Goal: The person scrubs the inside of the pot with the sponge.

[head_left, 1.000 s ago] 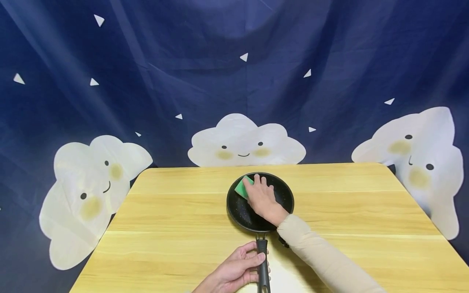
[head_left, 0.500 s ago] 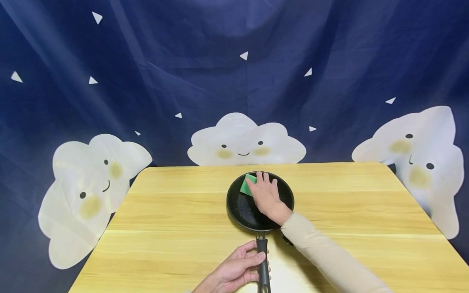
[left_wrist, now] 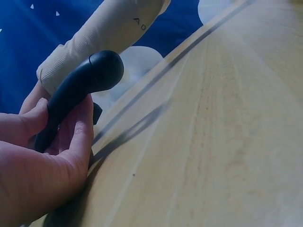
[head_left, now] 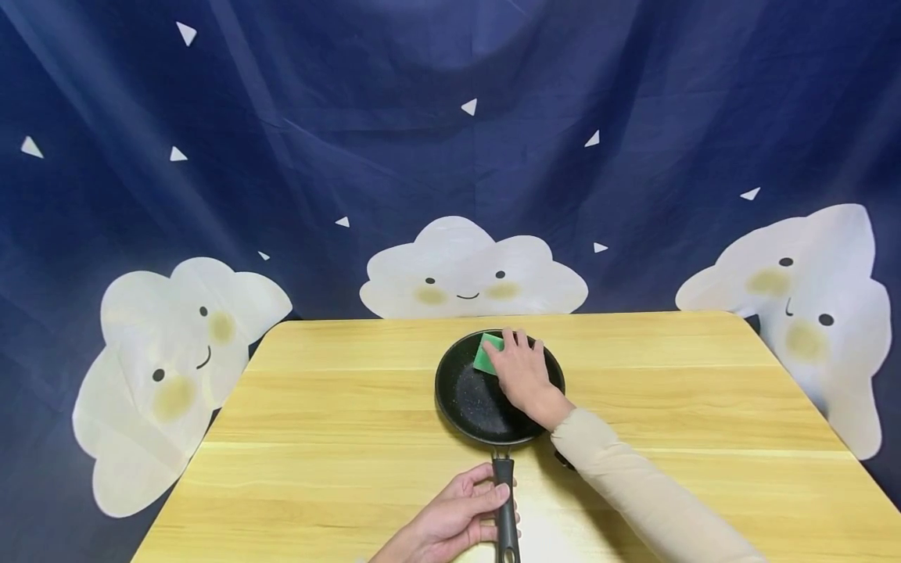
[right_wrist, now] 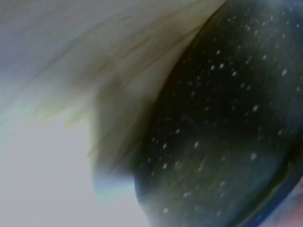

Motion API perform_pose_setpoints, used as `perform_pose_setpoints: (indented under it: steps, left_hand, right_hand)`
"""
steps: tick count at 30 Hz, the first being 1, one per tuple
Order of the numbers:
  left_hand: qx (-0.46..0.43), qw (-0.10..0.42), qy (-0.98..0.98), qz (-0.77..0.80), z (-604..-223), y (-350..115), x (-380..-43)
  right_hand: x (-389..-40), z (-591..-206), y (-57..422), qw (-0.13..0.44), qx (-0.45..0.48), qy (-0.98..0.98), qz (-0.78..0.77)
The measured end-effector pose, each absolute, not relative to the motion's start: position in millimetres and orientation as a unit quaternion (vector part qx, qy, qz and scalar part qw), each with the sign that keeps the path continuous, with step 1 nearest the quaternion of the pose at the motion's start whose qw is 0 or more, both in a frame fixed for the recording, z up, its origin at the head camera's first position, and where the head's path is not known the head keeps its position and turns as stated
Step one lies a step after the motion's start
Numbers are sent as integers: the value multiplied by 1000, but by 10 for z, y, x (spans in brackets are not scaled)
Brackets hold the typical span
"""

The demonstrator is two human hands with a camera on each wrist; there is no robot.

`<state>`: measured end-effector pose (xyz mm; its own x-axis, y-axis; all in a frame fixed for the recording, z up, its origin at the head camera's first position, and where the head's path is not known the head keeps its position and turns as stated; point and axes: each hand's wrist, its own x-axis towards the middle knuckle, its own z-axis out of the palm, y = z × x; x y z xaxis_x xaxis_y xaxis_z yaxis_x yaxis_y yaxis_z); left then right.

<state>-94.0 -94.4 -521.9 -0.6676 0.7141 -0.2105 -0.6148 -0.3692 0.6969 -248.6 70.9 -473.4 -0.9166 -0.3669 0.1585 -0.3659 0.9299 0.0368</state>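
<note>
A black speckled frying pan (head_left: 479,403) lies on the wooden table, its handle (head_left: 505,500) pointing toward me. My left hand (head_left: 457,512) grips that handle, thumb on top and fingers wrapped beneath. In the left wrist view, the rounded handle end (left_wrist: 106,71) sticks up past the thumb and fingers. Inside the pan, toward its far side, my right hand (head_left: 522,375) holds a green sponge (head_left: 486,360) against the surface. Part of the sponge shows to the left of the thumb; the rest is under the hand. The right wrist view shows the pan (right_wrist: 222,113) blurred, without the sponge.
The light wooden table (head_left: 338,414) reaches past the pan on both sides. Its far edge lies close behind the pan. Beyond hangs a dark blue curtain (head_left: 394,156) with white clouds and triangles. The right sleeve (head_left: 640,477) crosses over the table at the right.
My right hand has slid the sponge to the right across the far part of the pan. My left hand and the pan have stayed in place.
</note>
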Motion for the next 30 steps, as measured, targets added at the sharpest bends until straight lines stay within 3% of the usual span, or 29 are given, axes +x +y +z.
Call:
perform_pose_setpoints:
  steps: [14, 30]
  left_hand:
    - [60, 397, 396, 826, -5223, -941, -922]
    - [56, 385, 407, 826, -5203, -925, -910]
  right_hand:
    - [-2492, -4740, 853, 84, 200, -976, -21]
    - [-2425, -4741, 962, 127, 215, -968, -36]
